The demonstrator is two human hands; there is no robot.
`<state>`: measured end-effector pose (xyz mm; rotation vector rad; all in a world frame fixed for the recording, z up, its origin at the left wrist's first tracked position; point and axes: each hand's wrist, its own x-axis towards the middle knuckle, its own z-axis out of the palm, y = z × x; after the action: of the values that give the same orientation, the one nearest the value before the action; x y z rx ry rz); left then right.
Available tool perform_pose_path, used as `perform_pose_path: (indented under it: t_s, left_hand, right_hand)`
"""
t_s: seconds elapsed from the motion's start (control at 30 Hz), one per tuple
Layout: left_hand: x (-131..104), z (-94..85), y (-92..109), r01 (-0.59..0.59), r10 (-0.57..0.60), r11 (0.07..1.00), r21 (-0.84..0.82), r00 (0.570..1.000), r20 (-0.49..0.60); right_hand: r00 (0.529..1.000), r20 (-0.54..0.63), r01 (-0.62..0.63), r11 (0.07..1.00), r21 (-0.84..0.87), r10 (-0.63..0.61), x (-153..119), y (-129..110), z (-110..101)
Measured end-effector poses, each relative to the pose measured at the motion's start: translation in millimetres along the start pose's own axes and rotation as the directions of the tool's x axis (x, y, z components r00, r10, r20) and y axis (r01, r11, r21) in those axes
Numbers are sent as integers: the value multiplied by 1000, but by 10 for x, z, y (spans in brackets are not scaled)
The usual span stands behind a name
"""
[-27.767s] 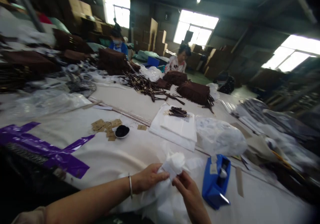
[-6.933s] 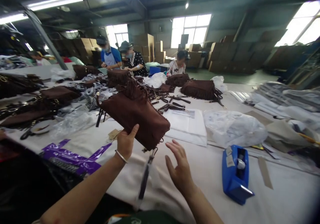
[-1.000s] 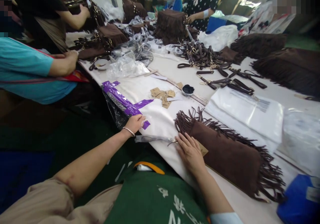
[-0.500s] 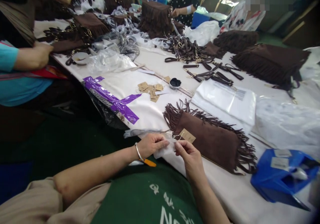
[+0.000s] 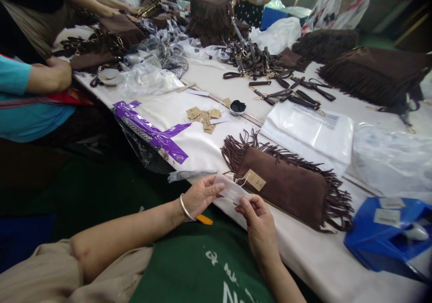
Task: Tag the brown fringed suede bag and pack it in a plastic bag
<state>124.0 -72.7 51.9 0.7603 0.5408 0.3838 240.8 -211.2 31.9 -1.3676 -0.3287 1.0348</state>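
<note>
A brown suede fringed bag (image 5: 290,188) lies flat on the white table (image 5: 202,145) in front of me, with a tan paper tag (image 5: 254,179) tied near its left end. My left hand (image 5: 200,196) and my right hand (image 5: 254,213) hold a small white piece of wrapping (image 5: 231,190) stretched between their fingertips at the table's near edge, just left of the bag. A wrapped strap (image 5: 189,175) trails from the bag toward the left.
A blue tape dispenser (image 5: 388,237) stands at the right. White packing bags (image 5: 308,129), loose tan tags (image 5: 204,116), a small black dish (image 5: 237,107) and purple tape (image 5: 151,129) lie beyond. Other people's hands (image 5: 56,73) work at the left; brown straps (image 5: 270,75) and more fringed bags (image 5: 371,73) fill the far side.
My left hand left the purple tape and my right hand left the bag; both now pinch the white wrapping and have pulled it out flat between them.
</note>
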Motion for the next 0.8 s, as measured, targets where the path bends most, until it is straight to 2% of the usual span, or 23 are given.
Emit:
perform_pose_path:
  t_s: [0.07, 0.1, 0.13, 0.17, 0.2, 0.27, 0.3, 0.33, 0.37, 0.4, 0.5, 0.53, 0.6, 0.63, 0.7, 0.73, 0.8]
  left_hand:
    - [-23, 19, -30, -6, 9, 993, 119, 1000, -20]
    - [-31, 21, -25, -14, 23, 967, 256, 999, -32]
    - [-37, 20, -6, -29, 47, 900, 435, 998, -31]
    - [-40, 20, 23, -58, 79, 778, 626, 997, -5]
    - [-39, 23, 57, -103, 105, 610, 786, 993, 49]
    - [-29, 42, 115, -216, 117, 279, 935, 975, 190]
    - [-21, 55, 129, -268, 107, 182, 946, 962, 252]
    - [-12, 66, 133, -300, 91, 144, 943, 953, 289]
    - [-3, 71, 126, -310, 67, 167, 936, 951, 302]
    - [3, 69, 111, -292, 41, 243, 925, 956, 291]
    - [9, -1, 54, -128, -35, 571, 811, 983, 180]
    - [6, -41, 38, -79, -47, 633, 770, 989, 140]
    - [-5, -128, 15, -30, -31, 650, 759, 997, 67]
    - [-11, -169, 7, -22, -15, 623, 782, 999, 40]
    - [-19, -236, -4, -6, 2, 557, 830, 1000, 6]
    - [-22, -260, -7, -3, 0, 532, 847, 1000, 3]
    - [-28, -294, -7, -1, -26, 499, 866, 1000, 16]
  right_hand:
    - [997, 80, -5, 998, -68, 11, -11, -18, 10]
    - [994, 105, 14, 992, -123, -1, -15, -47, 5]
    - [994, 105, 51, 982, -183, -33, -19, -85, -4]
    - [993, 83, 103, 964, -246, -85, -23, -130, -12]
    - [988, 56, 156, 936, -317, -146, -27, -175, -15]
    - [967, 68, 247, 854, -459, -244, -38, -249, 0]
    - [962, 106, 271, 815, -511, -253, -46, -270, 17]
    - [962, 137, 274, 797, -538, -238, -55, -278, 36]
    - [966, 141, 258, 806, -533, -216, -65, -275, 51]
    - [974, 118, 226, 836, -500, -192, -77, -261, 57]
    - [997, 33, 81, 933, -349, -74, -109, -199, -6]
    - [998, 39, 53, 941, -335, -43, -111, -182, -55]
    - [998, 16, 60, 904, -424, -58, -87, -165, -171]
    - [993, -26, 88, 851, -517, -119, -57, -164, -228]
    - [959, -67, 137, 655, -743, -276, 38, -169, -309]
    - [949, -33, 146, 528, -837, -314, 96, -171, -327]
    - [959, 67, 154, 306, -940, -275, 214, -170, -319]
